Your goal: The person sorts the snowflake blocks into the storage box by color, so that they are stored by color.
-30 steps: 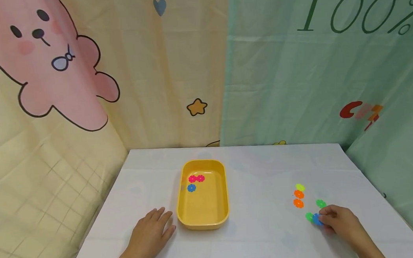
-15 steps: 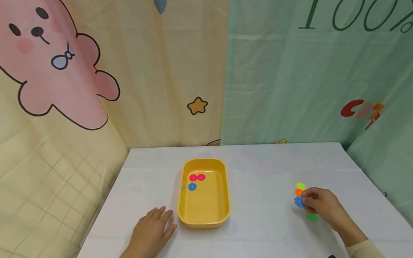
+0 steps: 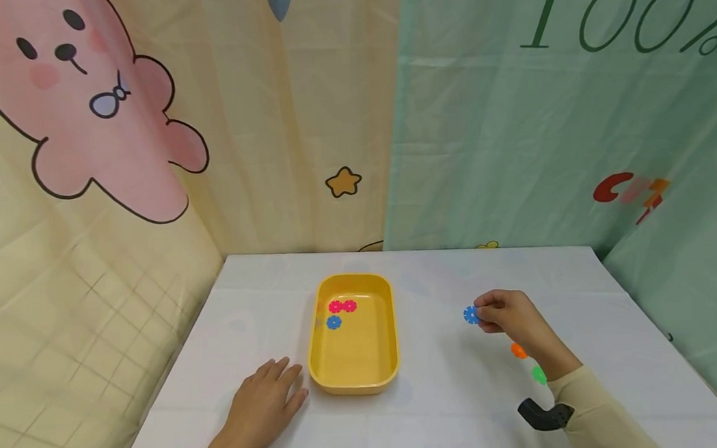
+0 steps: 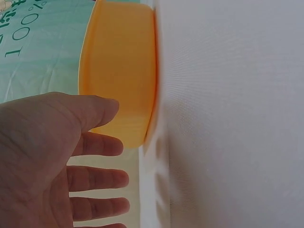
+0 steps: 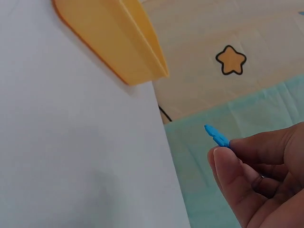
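Between thumb and fingers my right hand [image 3: 508,314] pinches a blue notched disc [image 3: 471,315], held above the table to the right of the yellow tray [image 3: 356,382]. Seen edge-on in the right wrist view, that blue disc [image 5: 217,136] sticks out past the fingertips. Inside the tray lie another blue disc [image 3: 334,323] and two pink discs [image 3: 342,306] side by side. My left hand [image 3: 260,405] is left of the tray with its fingers spread. In the left wrist view the left hand's [image 4: 42,147] thumb overlaps the tray wall [image 4: 123,61]; whether it touches cannot be told.
An orange disc [image 3: 519,350] and a green disc [image 3: 539,375] lie on the white table [image 3: 444,410], partly behind my right forearm. A black curved piece [image 3: 545,416] sits at the right sleeve. Printed curtains stand behind and at both sides.
My right hand has lifted the blue disc from beside the green ones and carried it left and away from me, toward the tray. The left hand stays in place.
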`<control>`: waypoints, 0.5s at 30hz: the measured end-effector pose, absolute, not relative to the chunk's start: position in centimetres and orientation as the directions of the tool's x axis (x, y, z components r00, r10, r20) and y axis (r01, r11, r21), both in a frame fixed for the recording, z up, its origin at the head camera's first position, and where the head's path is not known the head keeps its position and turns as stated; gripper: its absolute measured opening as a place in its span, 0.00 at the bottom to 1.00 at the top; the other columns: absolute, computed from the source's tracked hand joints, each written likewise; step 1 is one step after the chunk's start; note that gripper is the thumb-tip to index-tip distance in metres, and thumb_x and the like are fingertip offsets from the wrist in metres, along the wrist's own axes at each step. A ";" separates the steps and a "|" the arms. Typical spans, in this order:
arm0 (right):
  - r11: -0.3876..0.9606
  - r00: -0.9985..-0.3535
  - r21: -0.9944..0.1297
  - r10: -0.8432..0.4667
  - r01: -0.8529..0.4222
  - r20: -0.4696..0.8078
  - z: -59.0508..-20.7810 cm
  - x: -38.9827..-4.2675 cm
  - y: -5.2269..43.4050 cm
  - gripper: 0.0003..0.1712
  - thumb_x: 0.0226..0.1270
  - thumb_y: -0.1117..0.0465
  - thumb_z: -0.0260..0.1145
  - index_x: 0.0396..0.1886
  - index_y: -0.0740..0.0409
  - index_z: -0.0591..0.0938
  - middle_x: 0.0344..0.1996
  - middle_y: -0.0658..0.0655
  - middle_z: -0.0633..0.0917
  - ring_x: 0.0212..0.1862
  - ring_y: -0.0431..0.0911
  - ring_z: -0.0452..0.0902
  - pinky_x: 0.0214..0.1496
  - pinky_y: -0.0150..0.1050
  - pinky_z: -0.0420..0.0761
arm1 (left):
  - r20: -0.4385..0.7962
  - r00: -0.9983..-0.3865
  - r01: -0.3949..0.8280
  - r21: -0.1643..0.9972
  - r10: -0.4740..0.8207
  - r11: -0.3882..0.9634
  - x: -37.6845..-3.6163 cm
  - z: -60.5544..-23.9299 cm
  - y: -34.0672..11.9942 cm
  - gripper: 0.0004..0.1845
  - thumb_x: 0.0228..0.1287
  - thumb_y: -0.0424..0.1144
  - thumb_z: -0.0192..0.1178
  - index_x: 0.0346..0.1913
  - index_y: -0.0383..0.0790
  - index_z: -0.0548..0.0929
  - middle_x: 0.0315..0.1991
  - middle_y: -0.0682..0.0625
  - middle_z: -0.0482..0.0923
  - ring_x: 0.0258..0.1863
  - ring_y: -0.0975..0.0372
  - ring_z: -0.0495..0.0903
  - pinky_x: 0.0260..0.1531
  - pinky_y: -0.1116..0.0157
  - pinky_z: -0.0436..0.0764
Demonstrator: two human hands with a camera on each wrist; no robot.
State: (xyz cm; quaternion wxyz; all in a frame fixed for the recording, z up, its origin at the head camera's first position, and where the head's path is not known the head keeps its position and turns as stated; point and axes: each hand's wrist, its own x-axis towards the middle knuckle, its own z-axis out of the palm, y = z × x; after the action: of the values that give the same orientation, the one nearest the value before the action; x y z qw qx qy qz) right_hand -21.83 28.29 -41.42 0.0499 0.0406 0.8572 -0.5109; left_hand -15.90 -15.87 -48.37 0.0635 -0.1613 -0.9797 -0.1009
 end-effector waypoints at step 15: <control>0.329 -0.992 -0.940 -0.056 0.092 -0.117 -39.5 -25.3 24.6 0.15 0.67 0.65 0.65 0.48 0.72 0.78 0.37 0.63 0.85 0.33 0.46 0.84 0.39 0.36 0.84 | 0.174 -0.936 0.337 0.185 0.306 0.923 -15.9 -48.6 -15.8 0.23 0.61 0.54 0.64 0.54 0.44 0.82 0.57 0.41 0.78 0.58 0.44 0.74 0.50 0.42 0.75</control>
State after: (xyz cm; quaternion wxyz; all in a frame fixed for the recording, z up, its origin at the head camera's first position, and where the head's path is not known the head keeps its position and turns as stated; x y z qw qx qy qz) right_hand -25.34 24.59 -39.47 0.0642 0.0110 0.8126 -0.5792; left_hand -15.88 -15.75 -48.65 0.0708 -0.1644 -0.9781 -0.1067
